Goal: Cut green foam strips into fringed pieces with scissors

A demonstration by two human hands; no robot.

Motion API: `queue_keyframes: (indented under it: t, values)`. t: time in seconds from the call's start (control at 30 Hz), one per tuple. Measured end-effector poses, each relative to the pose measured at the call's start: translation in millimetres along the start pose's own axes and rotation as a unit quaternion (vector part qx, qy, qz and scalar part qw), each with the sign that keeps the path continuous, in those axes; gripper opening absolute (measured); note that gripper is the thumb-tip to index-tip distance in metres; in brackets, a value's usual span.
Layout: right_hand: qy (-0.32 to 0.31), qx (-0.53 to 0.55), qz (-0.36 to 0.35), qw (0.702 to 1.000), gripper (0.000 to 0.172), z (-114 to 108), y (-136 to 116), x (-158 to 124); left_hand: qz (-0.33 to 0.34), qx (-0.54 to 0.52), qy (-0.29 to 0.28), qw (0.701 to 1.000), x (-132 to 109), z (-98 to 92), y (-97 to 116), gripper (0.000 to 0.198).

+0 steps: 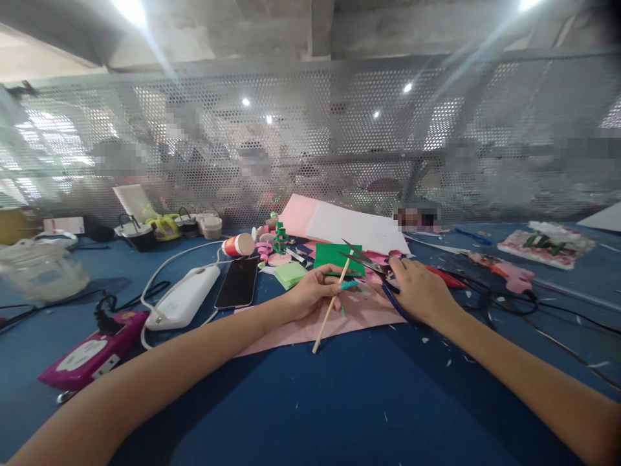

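Observation:
My left hand (pixel 315 292) pinches a thin pale wooden stick (pixel 324 328), which slants up and to the right. A small teal piece (pixel 348 285), perhaps paper, sits at the stick near my fingertips. My right hand (pixel 416 290) is closed around the dark handles of a pair of scissors (pixel 371 264). Their blades are parted and point left, close to the stick's upper end. Beneath both hands lies a pink paper sheet (pixel 291 333). Just behind the stick is a green paper piece (pixel 326 255), and light green sheets (pixel 290 275) lie left of it.
A phone (pixel 237 283), a white power strip (pixel 187 298) and a magenta power strip (pixel 97 346) lie to the left with cables. A glue gun (pixel 509 272) and black cables are at right. Large white paper (pixel 356 228) lies before a perforated metal screen (pixel 310 136).

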State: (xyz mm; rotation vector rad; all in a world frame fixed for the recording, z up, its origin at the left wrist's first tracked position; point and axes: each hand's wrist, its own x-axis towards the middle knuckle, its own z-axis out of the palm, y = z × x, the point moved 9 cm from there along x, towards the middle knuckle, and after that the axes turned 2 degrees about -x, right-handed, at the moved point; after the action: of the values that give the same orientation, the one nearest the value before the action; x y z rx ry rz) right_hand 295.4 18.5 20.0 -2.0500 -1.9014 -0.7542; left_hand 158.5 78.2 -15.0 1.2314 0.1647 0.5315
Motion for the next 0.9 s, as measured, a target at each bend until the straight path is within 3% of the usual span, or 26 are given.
queue_keyframes:
  t: [0.23,0.7,0.9]
  values:
    - [-0.024,-0.008,-0.004,1.0,0.044,2,-1,1,-0.004,0.011,0.005,1.0,-1,-1.2,0,0.033]
    - [0.004,-0.015,0.011,1.0,0.043,-9,-5,-2,0.003,-0.013,-0.016,1.0,0,1.4,0,0.029]
    - [-0.023,0.002,0.017,1.0,0.036,-5,-5,-2,0.004,-0.01,-0.016,1.0,0,1.7,1,0.027]
